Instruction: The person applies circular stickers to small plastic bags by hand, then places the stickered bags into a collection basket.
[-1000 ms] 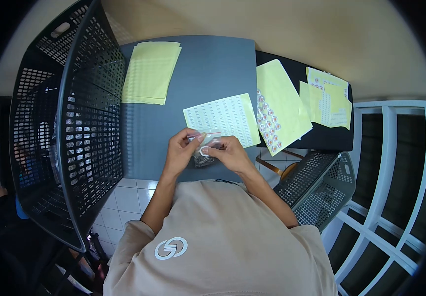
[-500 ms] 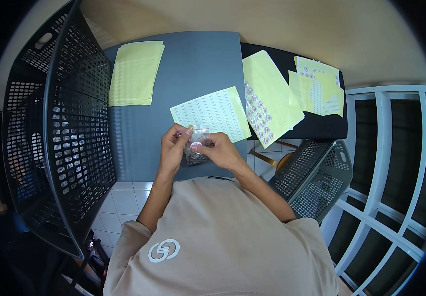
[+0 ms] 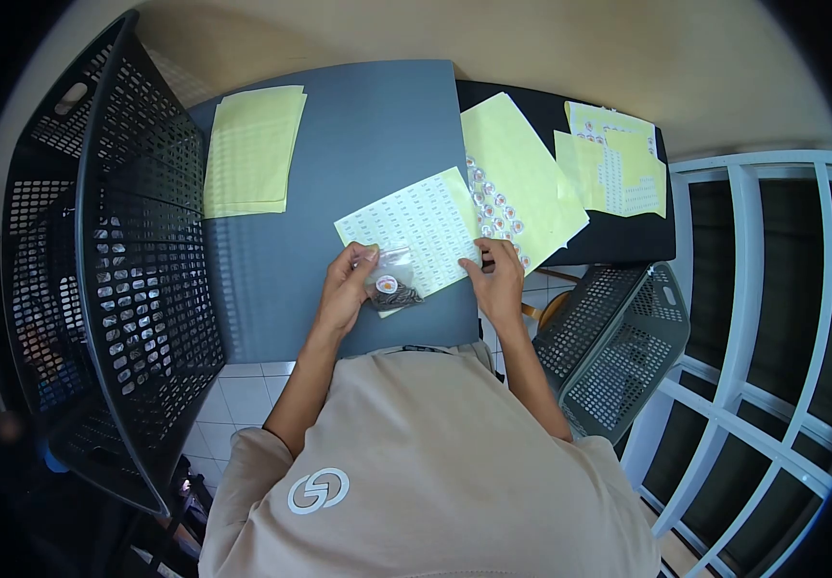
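My left hand (image 3: 343, 289) is closed on the edge of a clear zip bag (image 3: 397, 258), pinched between thumb and fingers. Small dark pieces, too fine to name, fill the bottom of the bag, and a round white sticker with a coloured centre is on its front. Beneath the bag lies a tilted sheet of small printed labels (image 3: 406, 214), partly covered. At this sheet's right edge is my right hand (image 3: 499, 284), its thumb tip on the labels and its bent fingers apart from the thumb; I see nothing between them.
A sheet with round stickers (image 3: 522, 164) overlaps the black table, with partly used label sheets (image 3: 618, 173) behind. Yellow sheets (image 3: 255, 149) lie at the back left of the grey table (image 3: 368, 116). A dark perforated basket (image 3: 146, 289) stands left, another crate (image 3: 618, 356) right.
My right hand has left the bag and moved right to the label sheet's edge. My left hand still holds the bag, whose sticker now shows. The label sheet has turned slightly.
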`<state>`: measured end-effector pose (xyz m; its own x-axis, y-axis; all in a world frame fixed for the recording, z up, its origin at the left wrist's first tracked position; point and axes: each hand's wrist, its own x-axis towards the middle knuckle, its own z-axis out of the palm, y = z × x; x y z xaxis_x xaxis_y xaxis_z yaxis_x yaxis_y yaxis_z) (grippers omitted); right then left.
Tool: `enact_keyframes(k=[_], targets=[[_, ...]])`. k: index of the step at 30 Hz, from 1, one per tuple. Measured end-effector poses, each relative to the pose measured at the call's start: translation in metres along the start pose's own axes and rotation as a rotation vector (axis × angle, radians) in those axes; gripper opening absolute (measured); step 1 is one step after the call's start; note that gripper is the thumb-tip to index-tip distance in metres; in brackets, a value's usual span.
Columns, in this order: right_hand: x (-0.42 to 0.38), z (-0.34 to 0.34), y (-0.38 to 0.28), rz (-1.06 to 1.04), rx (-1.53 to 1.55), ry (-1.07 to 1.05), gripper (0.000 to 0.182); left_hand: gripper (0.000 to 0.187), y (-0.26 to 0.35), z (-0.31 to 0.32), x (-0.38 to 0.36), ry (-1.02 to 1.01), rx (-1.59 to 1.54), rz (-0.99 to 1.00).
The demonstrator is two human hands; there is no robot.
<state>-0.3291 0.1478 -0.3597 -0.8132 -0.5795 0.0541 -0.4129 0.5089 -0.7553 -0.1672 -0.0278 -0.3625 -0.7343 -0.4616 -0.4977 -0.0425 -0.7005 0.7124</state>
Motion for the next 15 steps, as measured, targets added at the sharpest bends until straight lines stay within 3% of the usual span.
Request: enact_keyframes(k=[3,7,9,15], targets=[[0.006,0.0,0.003,0.138,0.11,0.121,0.03,0.016,-0.005,0.005,0.004,-0.042,0.031,-0.018],[0.0,0.002,0.015,0.174,0.033,0.095,0.026,0.017,-0.005,0.005,0.004,-0.056,0.028,-0.01],[-0.003,0.003,0.015,0.353,0.284,0.048,0.024,0.016,-0.003,0.006,0.003,-0.049,0.016,-0.001],[-0.007,0.009,0.034,0.484,0.448,0.013,0.028,0.013,-0.008,-0.003,0.004,-0.027,0.024,0.003]])
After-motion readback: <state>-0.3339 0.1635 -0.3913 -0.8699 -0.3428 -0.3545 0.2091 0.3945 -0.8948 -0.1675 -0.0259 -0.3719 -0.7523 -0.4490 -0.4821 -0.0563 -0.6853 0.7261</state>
